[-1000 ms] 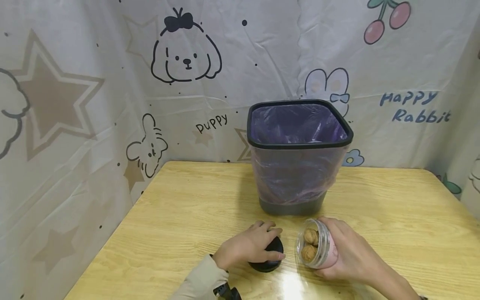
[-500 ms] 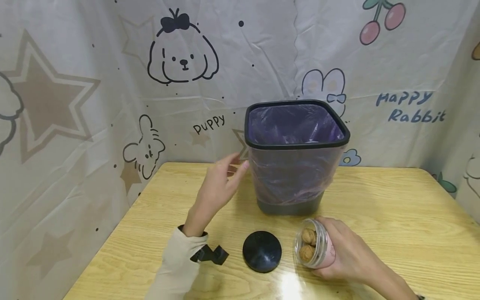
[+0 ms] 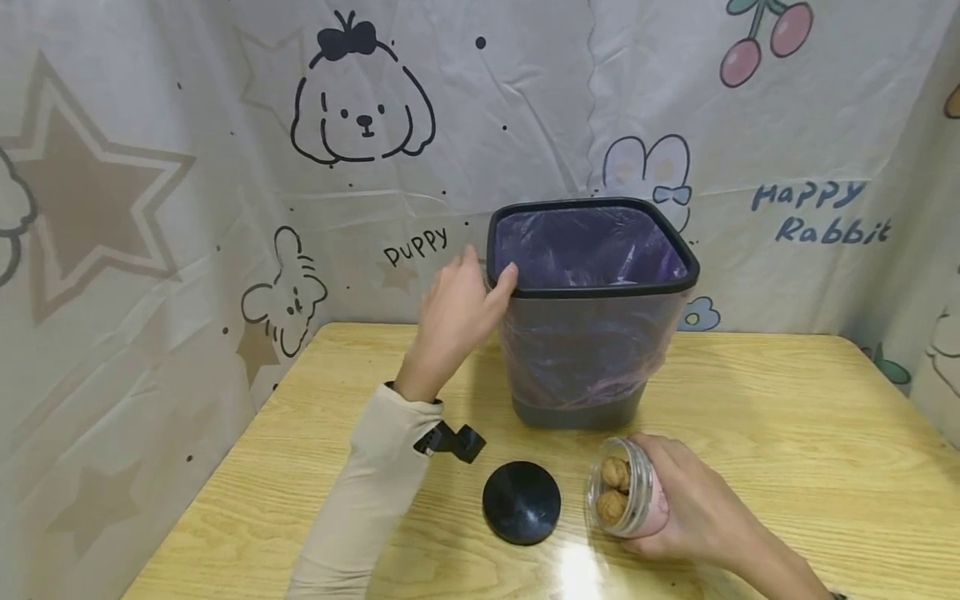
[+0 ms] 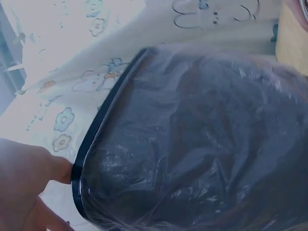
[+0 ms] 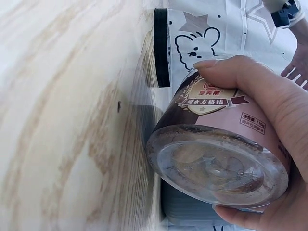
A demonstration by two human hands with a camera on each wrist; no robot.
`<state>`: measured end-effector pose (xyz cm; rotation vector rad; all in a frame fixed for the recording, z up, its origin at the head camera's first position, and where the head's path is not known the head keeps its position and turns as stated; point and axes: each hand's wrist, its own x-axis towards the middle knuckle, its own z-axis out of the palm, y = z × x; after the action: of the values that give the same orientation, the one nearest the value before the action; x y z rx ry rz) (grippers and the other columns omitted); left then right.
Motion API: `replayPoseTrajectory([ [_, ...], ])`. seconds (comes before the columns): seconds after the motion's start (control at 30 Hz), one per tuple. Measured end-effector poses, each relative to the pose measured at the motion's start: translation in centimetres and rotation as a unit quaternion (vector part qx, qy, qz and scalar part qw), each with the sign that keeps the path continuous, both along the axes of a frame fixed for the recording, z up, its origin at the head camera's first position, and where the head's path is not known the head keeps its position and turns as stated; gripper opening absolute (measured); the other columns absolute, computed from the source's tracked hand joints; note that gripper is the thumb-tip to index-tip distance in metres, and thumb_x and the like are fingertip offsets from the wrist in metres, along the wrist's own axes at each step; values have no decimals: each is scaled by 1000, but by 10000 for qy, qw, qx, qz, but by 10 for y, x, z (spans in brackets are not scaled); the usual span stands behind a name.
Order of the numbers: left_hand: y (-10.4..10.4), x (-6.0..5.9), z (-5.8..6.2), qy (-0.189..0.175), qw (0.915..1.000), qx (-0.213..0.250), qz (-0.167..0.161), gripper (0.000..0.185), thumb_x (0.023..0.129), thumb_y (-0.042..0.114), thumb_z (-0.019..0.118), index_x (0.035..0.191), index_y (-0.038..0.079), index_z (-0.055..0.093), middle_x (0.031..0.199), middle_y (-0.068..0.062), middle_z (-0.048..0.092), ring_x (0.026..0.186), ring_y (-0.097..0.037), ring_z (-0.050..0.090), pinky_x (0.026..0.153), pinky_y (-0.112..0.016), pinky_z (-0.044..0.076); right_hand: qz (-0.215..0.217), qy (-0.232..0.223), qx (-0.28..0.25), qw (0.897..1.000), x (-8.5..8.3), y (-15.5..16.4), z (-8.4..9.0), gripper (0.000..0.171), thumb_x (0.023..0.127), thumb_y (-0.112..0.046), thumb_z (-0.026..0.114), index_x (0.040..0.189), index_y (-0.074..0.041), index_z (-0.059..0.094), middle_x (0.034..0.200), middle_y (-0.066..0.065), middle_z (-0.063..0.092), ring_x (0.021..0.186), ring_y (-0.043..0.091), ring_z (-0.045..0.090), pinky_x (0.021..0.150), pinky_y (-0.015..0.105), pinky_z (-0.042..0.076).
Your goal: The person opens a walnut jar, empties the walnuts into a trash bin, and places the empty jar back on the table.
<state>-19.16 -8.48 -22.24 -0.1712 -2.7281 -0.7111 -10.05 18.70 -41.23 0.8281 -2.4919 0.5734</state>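
My right hand (image 3: 693, 504) grips a clear plastic jar (image 5: 219, 139) with a pink and brown label. The jar is tilted, its uncapped mouth facing left, and walnuts (image 3: 612, 506) show inside. Beside it on the table lies a round black lid (image 3: 522, 502). At the left corner of a grey waste bin (image 3: 577, 354) is my left hand (image 3: 457, 312). Its thumb touches the bin's black rim in the left wrist view, with the fingers extended just outside; part of them is hidden. A purple bag (image 3: 592, 246) lines the bin and folds over its outside.
The bin stands upright near the back of the wooden table (image 3: 772, 417). Printed white cloth (image 3: 360, 200) hangs behind the table and along the left side. Some wooden surface shows between the lid and the bin.
My left hand has let the black lid rest on the table, left it and risen to the bin's rim. The right hand and jar have barely moved.
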Motion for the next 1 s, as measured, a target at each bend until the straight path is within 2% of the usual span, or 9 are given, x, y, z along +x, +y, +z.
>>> replayPoseTrajectory([
  [0.13,3,-4,14,-426,9977,-497,156,76,95,46,44,149,-5,25,134,-21,53,119,-35,53,95,-48,46,-5,-32,18,10000,0,-1,2,107,38,-45,93,127,-3,52,114,6,59,101,22,58,78,45,55],
  [0.23,6,-8,25,-656,9948,-775,47,79,94,40,47,150,-7,18,126,-22,58,109,-32,59,87,-45,50,-43,-42,17,10000,-1,0,3,106,37,-45,93,126,-4,53,113,5,58,100,20,57,77,44,55],
  [0.33,9,-12,31,-817,9907,-1087,-51,76,94,38,48,147,-11,23,120,-23,60,105,-32,60,85,-43,51,-53,-49,11,10000,0,0,3,106,37,-45,93,126,-4,53,112,5,59,99,19,57,76,44,55],
  [0.4,10,-14,31,-1083,9861,-1251,-125,74,96,39,45,146,-12,22,131,-26,52,121,-35,51,97,-44,45,-40,-55,0,10000,0,0,2,106,37,-44,93,126,-3,52,112,6,59,100,20,57,78,44,55],
  [0.5,10,-18,29,-1485,9797,-1326,-248,72,100,38,34,149,-11,14,153,-26,25,143,-37,18,115,-43,24,-35,-50,-13,10000,0,0,2,107,36,-44,93,126,-3,52,112,5,59,100,20,57,77,44,55],
  [0.57,10,-19,27,-1673,9773,-1258,-320,71,101,37,27,151,-8,3,159,-23,4,146,-35,-7,119,-41,6,-47,-42,-15,10000,0,0,2,106,37,-45,93,126,-4,52,112,5,59,99,20,57,77,44,55],
  [0.6,9,-20,26,-1707,9769,-1237,-354,71,101,36,26,151,-7,0,159,-21,-1,145,-33,-12,119,-40,2,-59,-34,-9,10000,0,-1,2,106,37,-45,93,126,-4,53,112,5,59,99,20,58,77,43,55],
  [0.87,11,-24,23,-1792,9758,-1149,-498,71,101,37,24,151,-6,-3,159,-20,-3,145,-29,-14,118,-36,0,-278,-57,-58,9996,4,-1,2,107,36,-43,93,126,-2,54,113,10,60,101,27,60,77,47,55],
  [1.0,11,-24,22,-1743,9762,-1194,-488,72,100,37,25,151,-8,1,159,-22,-2,146,-32,-11,118,-37,1,-375,-113,-311,9987,3,4,13,103,38,-40,94,126,-5,54,113,8,60,100,27,59,75,47,54],
])
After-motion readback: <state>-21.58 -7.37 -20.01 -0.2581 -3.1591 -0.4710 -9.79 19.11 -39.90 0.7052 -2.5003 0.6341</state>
